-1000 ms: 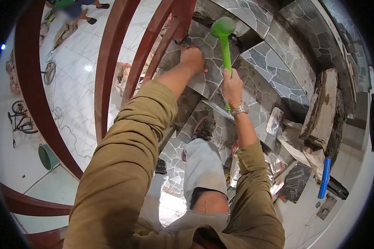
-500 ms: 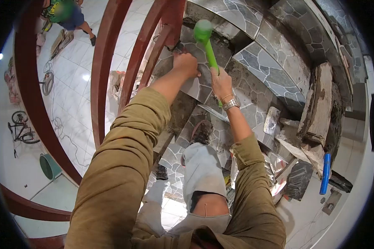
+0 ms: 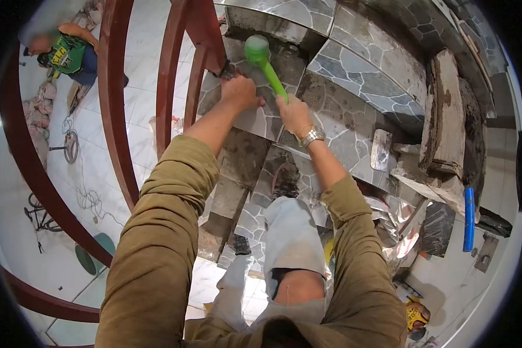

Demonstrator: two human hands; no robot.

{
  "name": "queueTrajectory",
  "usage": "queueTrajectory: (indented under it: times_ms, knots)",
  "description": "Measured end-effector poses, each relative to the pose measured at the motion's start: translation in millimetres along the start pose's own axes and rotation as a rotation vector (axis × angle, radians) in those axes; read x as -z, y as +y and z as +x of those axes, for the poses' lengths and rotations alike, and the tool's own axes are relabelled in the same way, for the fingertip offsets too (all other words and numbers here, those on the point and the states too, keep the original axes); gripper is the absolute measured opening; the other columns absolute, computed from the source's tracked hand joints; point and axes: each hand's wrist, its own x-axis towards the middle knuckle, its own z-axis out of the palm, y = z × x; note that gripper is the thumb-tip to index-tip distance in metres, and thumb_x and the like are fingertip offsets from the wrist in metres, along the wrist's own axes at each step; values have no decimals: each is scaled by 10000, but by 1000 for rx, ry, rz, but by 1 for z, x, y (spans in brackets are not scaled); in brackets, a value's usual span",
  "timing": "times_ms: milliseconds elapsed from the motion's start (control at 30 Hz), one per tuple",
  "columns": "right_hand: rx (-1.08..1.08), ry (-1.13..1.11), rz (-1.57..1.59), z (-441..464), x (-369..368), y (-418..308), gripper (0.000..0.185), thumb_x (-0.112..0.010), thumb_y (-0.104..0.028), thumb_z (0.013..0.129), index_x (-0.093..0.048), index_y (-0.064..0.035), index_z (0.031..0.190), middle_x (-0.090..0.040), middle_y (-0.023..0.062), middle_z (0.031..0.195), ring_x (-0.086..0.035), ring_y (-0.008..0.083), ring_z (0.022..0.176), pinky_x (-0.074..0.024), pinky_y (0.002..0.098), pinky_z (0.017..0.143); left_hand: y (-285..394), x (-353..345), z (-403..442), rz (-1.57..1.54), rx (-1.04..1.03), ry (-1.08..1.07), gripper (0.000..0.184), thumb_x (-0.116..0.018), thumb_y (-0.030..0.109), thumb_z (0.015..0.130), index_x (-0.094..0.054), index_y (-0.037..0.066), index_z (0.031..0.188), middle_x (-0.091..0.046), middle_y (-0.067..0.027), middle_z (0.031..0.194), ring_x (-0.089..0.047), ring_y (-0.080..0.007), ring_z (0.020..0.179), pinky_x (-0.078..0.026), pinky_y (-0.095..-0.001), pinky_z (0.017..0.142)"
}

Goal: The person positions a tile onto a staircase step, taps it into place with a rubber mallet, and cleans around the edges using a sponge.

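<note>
Plainly gripped the green mallet (image 3: 262,60) at twelve o'clock, with the fingers of the right hand (image 3: 296,114) wrapped round its handle. Set the left hand (image 3: 239,93) at half past eleven, by the foot of a red post (image 3: 207,40); could not tell its partly hidden fingers' hold. Faced curved red bars (image 3: 115,104) in the way at ten o'clock, between the steps (image 3: 359,86) and another person (image 3: 69,55) in a green shirt. Saw a rough block (image 3: 443,110) towards half past two, a blue tube (image 3: 468,220) past three, a green bucket (image 3: 86,260) at eight. Stood on grey stone-patterned tile (image 3: 343,130), grimy in patches, above a white floor (image 3: 142,64).
</note>
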Motion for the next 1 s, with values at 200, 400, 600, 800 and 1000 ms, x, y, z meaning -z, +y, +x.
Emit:
queueTrajectory:
  times_ms: [200,400,600,800,1000]
  knots:
    - [-29,-33,-81,-10,15,-18,443,-457,-448,968,-583,-30,1039,-636,328,929,-618,510,879,-490,567,759,-4,-26,1,-70,36,212,798,-768,590,715,-607,3,1232,-539,-184,1365,-630,-338,1138,-391,-554,1041]
    - [20,39,110,-17,39,-49,448,-460,-445,971,-593,-20,1019,-644,318,904,-614,522,861,-495,558,750,-3,-39,1,-83,-11,239,728,-760,531,751,-577,54,1270,-555,-89,1342,-638,-333,1103,-364,-599,1022]
    - [-45,22,56,-7,26,-54,471,-470,-455,962,-601,-10,1043,-634,323,917,-598,509,938,-471,555,777,-3,-19,-2,-57,-11,54,620,-734,495,793,-596,60,1213,-573,-90,1324,-665,-324,1056,-409,-580,961]
    - [-41,5,213,5,34,-59,509,-466,-475,960,-629,1,1033,-646,315,950,-598,503,990,-479,512,835,-6,-44,0,-64,-30,289,597,-767,496,759,-655,58,1149,-645,-130,1208,-663,-294,1061,-381,-573,999]
    - [-39,-34,113,20,22,-48,497,-468,-479,955,-638,-33,1095,-644,327,982,-596,514,996,-487,498,853,-5,-16,-4,-71,-20,161,565,-798,470,727,-683,79,1120,-687,-91,1107,-685,-254,996,-380,-548,982]
